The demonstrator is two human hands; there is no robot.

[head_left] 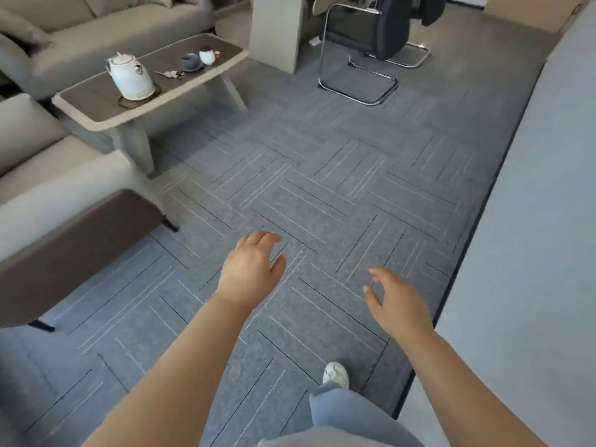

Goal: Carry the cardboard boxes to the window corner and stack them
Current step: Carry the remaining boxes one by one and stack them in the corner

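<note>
Leg (338, 411) forward; left hand (250, 269), right hand (398, 301) spread, empty. Box (529, 14) far right. Carrying and stacking judged not done.

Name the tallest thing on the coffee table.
The white kettle, at the table's near end; the cup and dish beyond it sit much lower.

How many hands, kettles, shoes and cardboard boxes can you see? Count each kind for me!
Hands: 2, the left hand and the right hand
Kettle: 1
Shoe: 1
Cardboard box: 1, cut off at the picture's edge
Total: 5
</note>
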